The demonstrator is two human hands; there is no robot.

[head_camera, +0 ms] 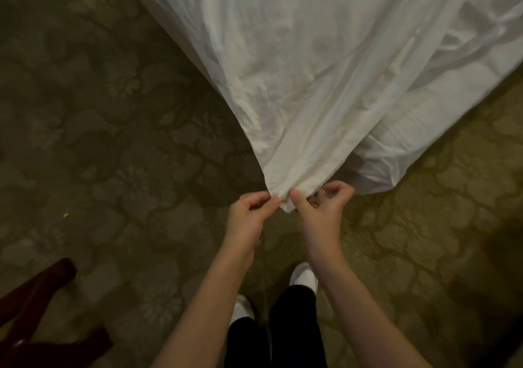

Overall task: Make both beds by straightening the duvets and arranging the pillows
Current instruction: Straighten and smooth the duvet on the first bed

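A white duvet (325, 64) stretches from the top of the view down to a gathered corner in front of me, held above the floor. My left hand (250, 212) pinches that corner from the left with thumb and fingers. My right hand (322, 203) pinches the same corner from the right, its fingers curled round the fabric. The two hands almost touch. Folds run from the corner up into the cloth. No pillows or bed frame show.
A patterned olive carpet (99, 141) covers the floor all around. Dark red wooden furniture legs (36, 305) stand at the lower left. My white shoes (304, 277) and dark trousers are below the hands.
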